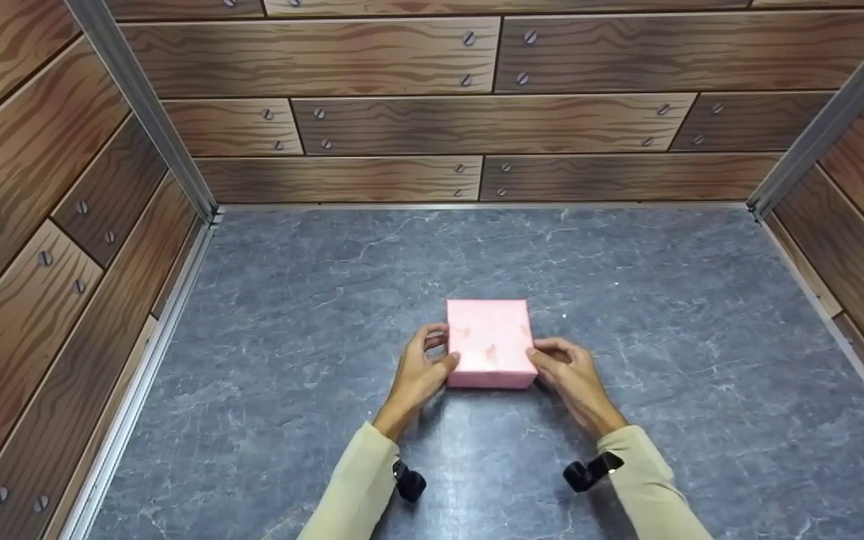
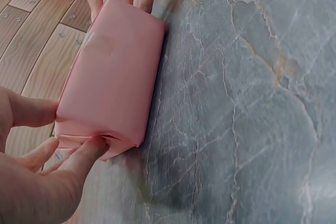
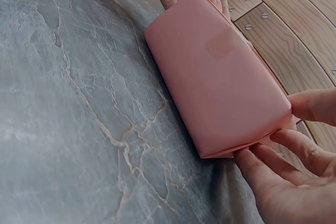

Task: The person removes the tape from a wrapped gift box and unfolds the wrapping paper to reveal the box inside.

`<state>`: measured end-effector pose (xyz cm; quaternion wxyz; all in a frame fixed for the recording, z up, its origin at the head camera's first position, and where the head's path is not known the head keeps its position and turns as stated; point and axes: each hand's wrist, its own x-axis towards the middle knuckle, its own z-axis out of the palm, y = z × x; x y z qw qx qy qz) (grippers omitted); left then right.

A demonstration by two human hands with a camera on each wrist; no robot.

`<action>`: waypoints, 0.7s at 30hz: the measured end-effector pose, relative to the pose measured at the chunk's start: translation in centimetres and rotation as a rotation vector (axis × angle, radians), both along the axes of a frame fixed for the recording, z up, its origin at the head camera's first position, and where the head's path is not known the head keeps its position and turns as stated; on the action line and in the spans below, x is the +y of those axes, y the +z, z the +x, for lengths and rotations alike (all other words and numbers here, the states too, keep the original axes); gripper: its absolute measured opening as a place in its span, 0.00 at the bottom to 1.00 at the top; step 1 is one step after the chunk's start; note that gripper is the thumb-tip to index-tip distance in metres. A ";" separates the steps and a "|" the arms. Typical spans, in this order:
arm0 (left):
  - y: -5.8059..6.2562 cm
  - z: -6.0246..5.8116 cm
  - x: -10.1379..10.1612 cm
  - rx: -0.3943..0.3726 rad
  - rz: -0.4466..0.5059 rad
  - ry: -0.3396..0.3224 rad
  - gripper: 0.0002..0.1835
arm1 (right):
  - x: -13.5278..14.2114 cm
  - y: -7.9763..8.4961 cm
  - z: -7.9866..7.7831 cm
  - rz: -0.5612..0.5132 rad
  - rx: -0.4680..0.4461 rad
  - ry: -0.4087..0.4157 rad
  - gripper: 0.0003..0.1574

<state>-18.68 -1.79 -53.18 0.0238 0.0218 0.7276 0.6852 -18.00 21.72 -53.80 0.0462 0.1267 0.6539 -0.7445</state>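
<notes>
Wood-grain panels (image 1: 394, 56) with screw heads border a grey, veined worktop (image 1: 312, 300). A pink box (image 1: 489, 330) lies near the middle of the worktop, between the two hands. The box is low and square-topped, wrapped in smooth, plain paper with straight edges; folded flaps close its ends. The left hand (image 1: 421, 373) pinches the left side, thumb at the top edge, fingers against the end face. The right hand (image 1: 573, 380) pinches the right side likewise. Black wrist cameras (image 1: 411, 486) sit inboard of both forearms. Small brownish patches (image 1: 490, 351) mark the box top, possibly tape; resolution is insufficient to confirm.
</notes>
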 end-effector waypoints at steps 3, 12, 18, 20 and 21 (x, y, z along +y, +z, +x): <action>-0.1 0.0 -0.1 -0.001 -0.011 -0.010 0.25 | 0.1 0.0 0.1 -0.003 -0.005 0.013 0.18; 0.0 0.4 -0.2 0.106 -0.166 -0.039 0.25 | 0.3 -0.1 0.2 0.073 0.002 0.035 0.22; 0.9 0.7 -0.3 0.229 -0.551 0.010 0.25 | 0.2 0.4 0.2 0.269 0.084 0.021 0.22; 1.3 0.7 -0.1 0.292 -0.622 0.019 0.24 | 0.2 0.7 0.3 0.334 0.115 0.020 0.22; 1.5 0.8 -0.1 0.326 -0.653 0.022 0.23 | 0.2 0.9 0.4 0.361 0.134 0.021 0.21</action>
